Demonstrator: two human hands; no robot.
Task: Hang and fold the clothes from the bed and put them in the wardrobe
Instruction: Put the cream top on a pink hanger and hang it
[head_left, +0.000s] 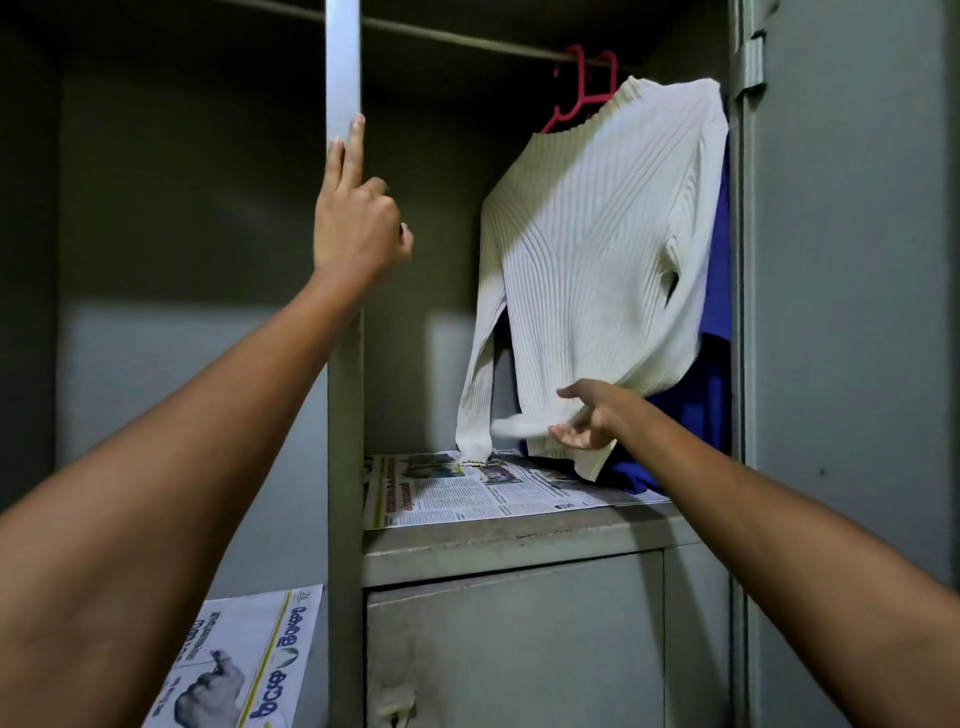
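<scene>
A cream ribbed sweater (597, 249) hangs on a red hanger (576, 88) from the rail (441, 36) at the top right of the grey metal wardrobe. Behind it hangs a blue garment (711, 395), mostly hidden. My right hand (584, 421) reaches under the sweater's hem, palm up, fingers relaxed and blurred, touching the hem. My left hand (358, 213) rests on the wardrobe's centre post (344, 67), two fingers straight up along it, the others curled.
Newspaper (498, 488) lines the shelf under the hanging clothes. Below it is a closed locker door (514, 639). Another newspaper sheet (244, 660) lies on a lower left shelf. The wardrobe's right door (852, 312) stands open.
</scene>
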